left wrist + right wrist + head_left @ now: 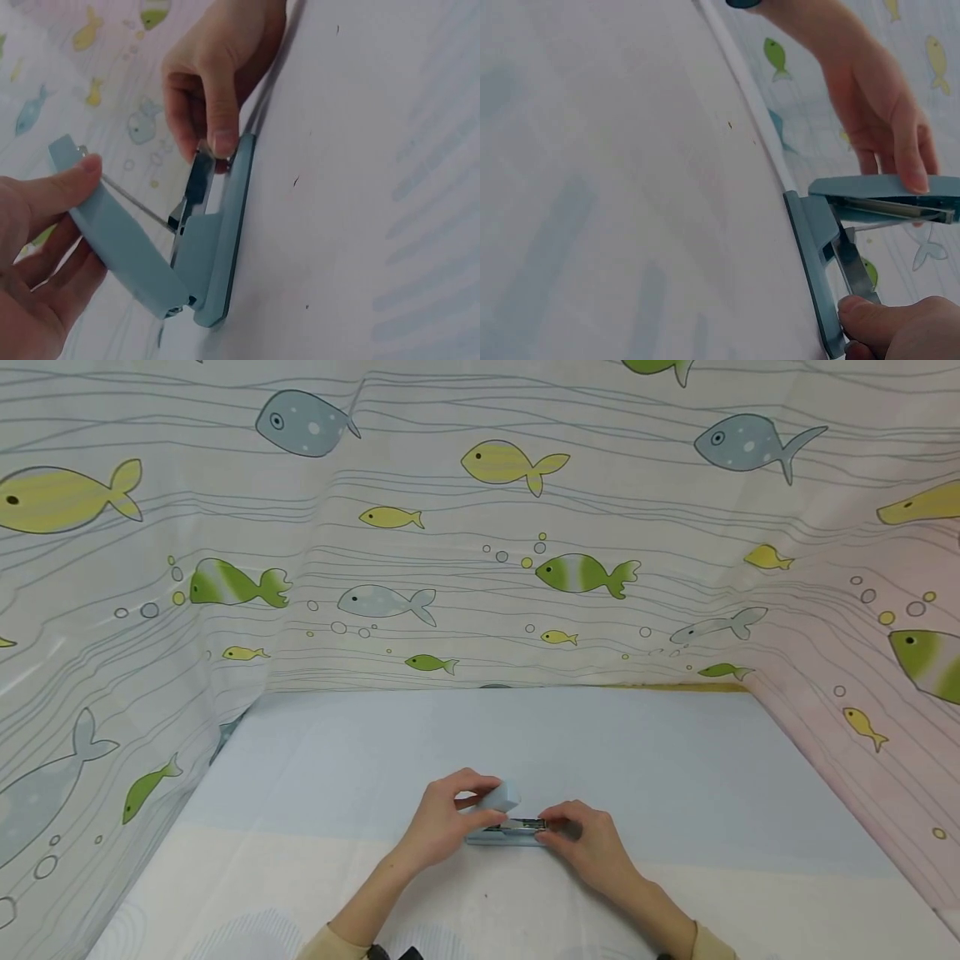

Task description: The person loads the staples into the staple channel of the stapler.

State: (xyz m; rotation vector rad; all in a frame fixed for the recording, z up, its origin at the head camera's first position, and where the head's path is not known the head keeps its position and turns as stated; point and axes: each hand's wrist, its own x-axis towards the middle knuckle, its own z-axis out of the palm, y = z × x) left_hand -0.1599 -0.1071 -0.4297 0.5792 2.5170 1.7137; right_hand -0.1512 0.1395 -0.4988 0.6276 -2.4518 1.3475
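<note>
A light blue stapler (234,217) stands on the table with its top cover (127,247) swung far up from the base. My left hand (442,818) grips that raised cover, thumb on one side and fingers on the other. The metal magazine (855,266) lies exposed between cover and base, and a thin rod (139,201) runs from it to the cover. At the stapler's front end, my right hand (588,839) pinches the magazine's tip between thumb and fingers, close above the base. Whether staples lie inside cannot be made out.
A pale blue and white cloth (345,743) covers the table. Behind and at both sides hang fish-print sheets (450,552), which wall in the work area. A small dark speck (486,896) shows on the cloth in front of the stapler.
</note>
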